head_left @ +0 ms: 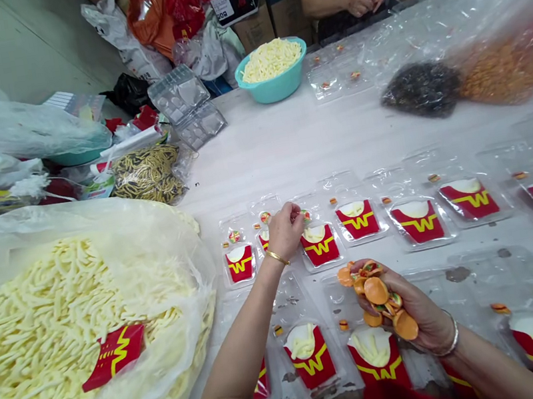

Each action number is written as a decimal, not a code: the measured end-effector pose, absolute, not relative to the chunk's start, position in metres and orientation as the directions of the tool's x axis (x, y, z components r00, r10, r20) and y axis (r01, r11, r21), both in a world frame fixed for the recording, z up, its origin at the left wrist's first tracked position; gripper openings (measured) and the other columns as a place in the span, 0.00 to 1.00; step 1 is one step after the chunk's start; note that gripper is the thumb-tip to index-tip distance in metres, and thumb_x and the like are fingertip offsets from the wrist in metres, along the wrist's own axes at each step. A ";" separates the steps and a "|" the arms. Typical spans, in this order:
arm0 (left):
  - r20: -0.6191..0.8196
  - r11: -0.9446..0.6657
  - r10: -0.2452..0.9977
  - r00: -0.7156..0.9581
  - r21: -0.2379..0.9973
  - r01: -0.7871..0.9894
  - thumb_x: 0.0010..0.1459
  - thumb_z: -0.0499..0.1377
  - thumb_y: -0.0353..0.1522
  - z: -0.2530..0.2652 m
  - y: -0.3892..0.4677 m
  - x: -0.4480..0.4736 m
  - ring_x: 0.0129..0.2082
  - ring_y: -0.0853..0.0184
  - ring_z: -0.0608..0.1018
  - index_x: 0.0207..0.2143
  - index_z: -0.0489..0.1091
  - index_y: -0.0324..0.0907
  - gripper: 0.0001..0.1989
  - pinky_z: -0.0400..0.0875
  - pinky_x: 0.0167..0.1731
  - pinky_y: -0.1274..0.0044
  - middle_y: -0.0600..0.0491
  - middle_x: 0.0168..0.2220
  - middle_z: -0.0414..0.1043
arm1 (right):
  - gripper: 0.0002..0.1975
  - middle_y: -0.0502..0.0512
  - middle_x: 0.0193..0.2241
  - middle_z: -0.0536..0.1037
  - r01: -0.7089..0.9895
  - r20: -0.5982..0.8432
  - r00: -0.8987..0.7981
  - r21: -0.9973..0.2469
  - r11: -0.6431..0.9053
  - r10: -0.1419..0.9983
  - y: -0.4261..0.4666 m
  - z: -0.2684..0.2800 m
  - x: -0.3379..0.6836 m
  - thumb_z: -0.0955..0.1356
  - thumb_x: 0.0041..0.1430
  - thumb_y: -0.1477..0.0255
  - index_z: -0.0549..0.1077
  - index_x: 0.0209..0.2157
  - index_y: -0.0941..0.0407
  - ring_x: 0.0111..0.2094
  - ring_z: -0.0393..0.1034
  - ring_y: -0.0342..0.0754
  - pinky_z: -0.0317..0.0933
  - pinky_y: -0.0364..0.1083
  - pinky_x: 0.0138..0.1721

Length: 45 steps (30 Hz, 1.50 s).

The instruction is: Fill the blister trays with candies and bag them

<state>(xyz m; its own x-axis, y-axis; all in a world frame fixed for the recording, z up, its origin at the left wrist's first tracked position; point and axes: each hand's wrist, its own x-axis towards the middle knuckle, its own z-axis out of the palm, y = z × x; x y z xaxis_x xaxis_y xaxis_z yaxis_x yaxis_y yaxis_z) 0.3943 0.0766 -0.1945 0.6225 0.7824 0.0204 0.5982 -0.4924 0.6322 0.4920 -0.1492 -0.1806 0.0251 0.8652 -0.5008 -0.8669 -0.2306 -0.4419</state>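
Observation:
My left hand [286, 231] is over the upper row of clear plastic blister packs, its fingers drawn together. A small toy pizza [305, 215] lies beside its fingertips; whether anything is pinched there is hidden. My right hand [424, 316] is cupped round a bunch of toy pizzas [376, 291], round with orange undersides and some coloured toppings showing. The packs around both hands contain red toy fries cartons [320, 245] with a yellow W. Tiny toy burgers [333, 201] sit in several packs, and toy pizzas [234, 236] in the ones at the left.
At left, a large plastic bag [184, 381] of pale toy fries has a red carton [114, 357] on top. A turquoise basin [279, 89] of fries stands at the back, near a co-worker's hands [369, 0]. Bags of dark [424, 90] and orange pieces [500, 78] lie back right.

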 end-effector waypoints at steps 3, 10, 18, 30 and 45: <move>0.043 -0.614 0.743 0.668 0.440 0.655 0.57 0.54 0.30 -0.203 0.080 0.402 0.38 0.64 0.73 0.35 0.68 0.43 0.04 0.62 0.40 0.70 0.52 0.34 0.72 | 0.11 0.48 0.24 0.68 -0.870 -0.501 0.020 -0.435 -0.232 0.865 -0.149 -0.182 0.494 0.68 0.51 0.72 0.70 0.38 0.53 0.20 0.59 0.40 0.50 0.40 0.21; 0.090 -0.692 0.681 0.727 0.404 0.598 0.62 0.51 0.33 -0.177 0.061 0.402 0.42 0.62 0.70 0.35 0.69 0.42 0.09 0.58 0.45 0.68 0.49 0.38 0.69 | 0.11 0.47 0.22 0.67 -0.868 -0.483 0.029 -0.446 -0.218 0.875 -0.145 -0.182 0.497 0.66 0.52 0.71 0.70 0.40 0.54 0.20 0.59 0.41 0.52 0.40 0.20; 0.116 -0.793 0.160 0.980 0.607 0.058 0.59 0.55 0.41 -0.123 -0.031 0.387 0.41 0.63 0.69 0.41 0.68 0.44 0.12 0.62 0.41 0.71 0.48 0.42 0.69 | 0.09 0.46 0.26 0.72 -0.876 -0.563 0.136 -0.452 -0.167 0.815 -0.143 -0.181 0.501 0.71 0.49 0.69 0.70 0.33 0.53 0.25 0.65 0.42 0.59 0.41 0.27; 0.114 -0.492 0.703 0.702 0.791 0.364 0.60 0.53 0.32 -0.179 0.054 0.478 0.33 0.70 0.73 0.34 0.66 0.42 0.04 0.64 0.39 0.75 0.55 0.32 0.73 | 0.12 0.49 0.28 0.72 -0.869 -0.510 0.150 -0.477 -0.133 0.847 -0.155 -0.178 0.526 0.68 0.48 0.73 0.68 0.37 0.55 0.21 0.63 0.41 0.53 0.40 0.20; 0.008 -0.731 0.521 0.854 0.520 0.441 0.61 0.52 0.35 -0.174 0.051 0.512 0.42 0.63 0.71 0.36 0.70 0.43 0.09 0.61 0.45 0.68 0.50 0.39 0.70 | 0.13 0.48 0.25 0.71 -0.900 -0.517 0.178 -0.430 -0.074 0.837 -0.169 -0.182 0.549 0.68 0.47 0.72 0.67 0.37 0.55 0.20 0.63 0.41 0.52 0.40 0.19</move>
